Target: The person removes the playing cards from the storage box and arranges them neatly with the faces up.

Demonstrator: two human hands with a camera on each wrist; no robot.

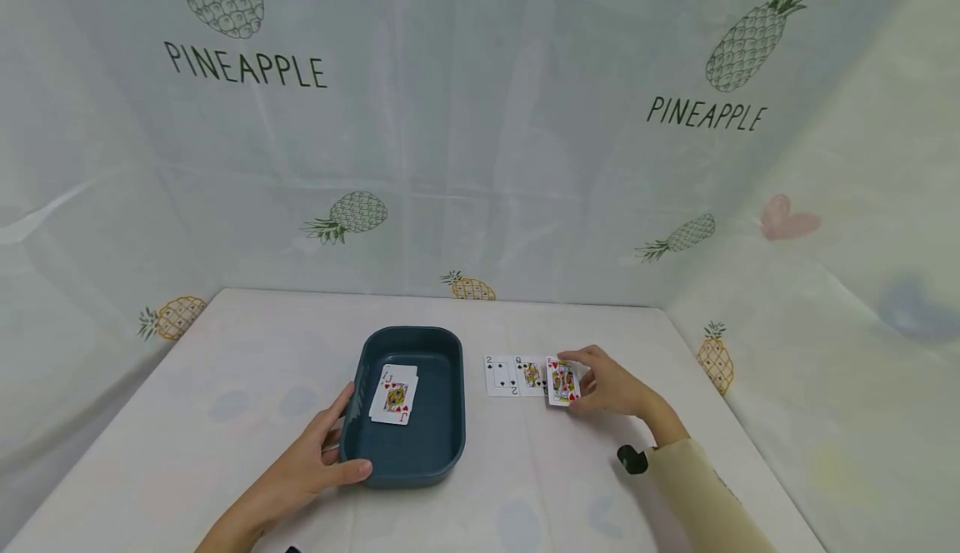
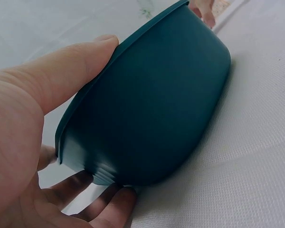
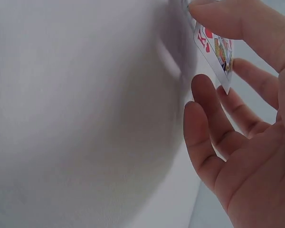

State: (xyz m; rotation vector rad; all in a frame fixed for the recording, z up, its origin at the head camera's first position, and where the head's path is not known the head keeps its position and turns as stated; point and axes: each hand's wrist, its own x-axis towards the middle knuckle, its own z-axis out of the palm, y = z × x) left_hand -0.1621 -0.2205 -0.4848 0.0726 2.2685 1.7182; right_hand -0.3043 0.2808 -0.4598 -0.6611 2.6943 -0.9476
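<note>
My left hand (image 1: 306,458) grips the left side of a dark teal plastic tray (image 1: 437,420). In the left wrist view the thumb lies on the rim and the fingers reach low on the wall. Inside the tray lies a small overlapping pile of playing cards (image 1: 395,398), a red jack on top. Right of the tray, my right hand (image 1: 611,388) pinches a king of hearts (image 1: 562,381) by opposite edges; it overlaps the end of a short row. That row shows a two (image 1: 501,376) and a queen (image 1: 529,372), face up.
The table (image 1: 300,336) has a white cloth with faint coloured spots. Behind it and at both sides hangs a pale curtain (image 1: 480,145) printed with pineapples. A small black device (image 1: 632,460) sits at the right sleeve (image 1: 701,495).
</note>
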